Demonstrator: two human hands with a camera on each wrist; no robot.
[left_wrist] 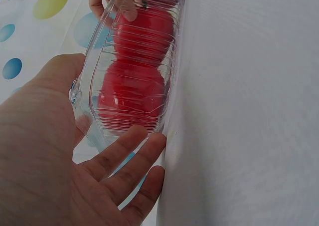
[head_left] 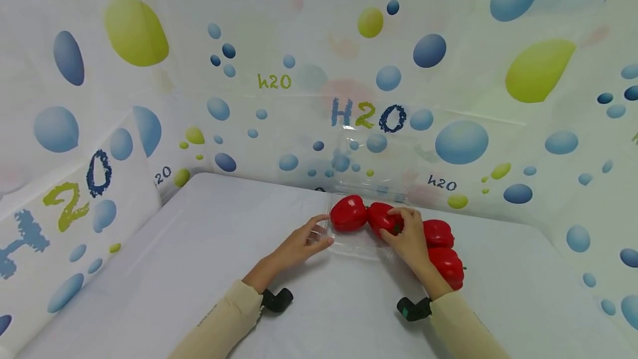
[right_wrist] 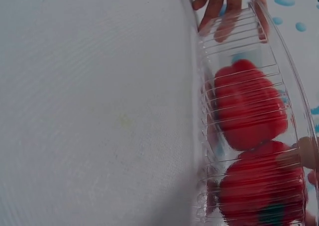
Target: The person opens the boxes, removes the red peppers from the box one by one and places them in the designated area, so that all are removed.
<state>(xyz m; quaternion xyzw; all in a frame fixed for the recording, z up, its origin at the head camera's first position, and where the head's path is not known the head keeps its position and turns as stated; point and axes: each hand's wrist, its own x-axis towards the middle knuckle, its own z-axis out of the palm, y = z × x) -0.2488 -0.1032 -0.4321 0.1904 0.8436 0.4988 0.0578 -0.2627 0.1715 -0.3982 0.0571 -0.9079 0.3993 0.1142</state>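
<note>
In the head view a clear plastic container [head_left: 356, 251], its lid raised at the back, holds two red bell peppers. My left hand [head_left: 301, 244] is at the container's left end, fingers spread and fairly straight; its fingertips [left_wrist: 157, 141] lie along the ribbed end wall in the left wrist view. The left bell pepper [head_left: 348, 214] sits inside, next to that end. My right hand [head_left: 410, 237] grips the other bell pepper [head_left: 380, 218] between thumb and fingers, over the container's right part. A green stem shows near the thumb.
Two more red bell peppers, a rear one [head_left: 438, 234] and a front one [head_left: 447, 266], lie on the white-covered table [head_left: 339, 314] right of the right hand. The clear lid [head_left: 374, 159] stands up before a patterned curtain [head_left: 309, 32]. Black cameras are strapped to both wrists.
</note>
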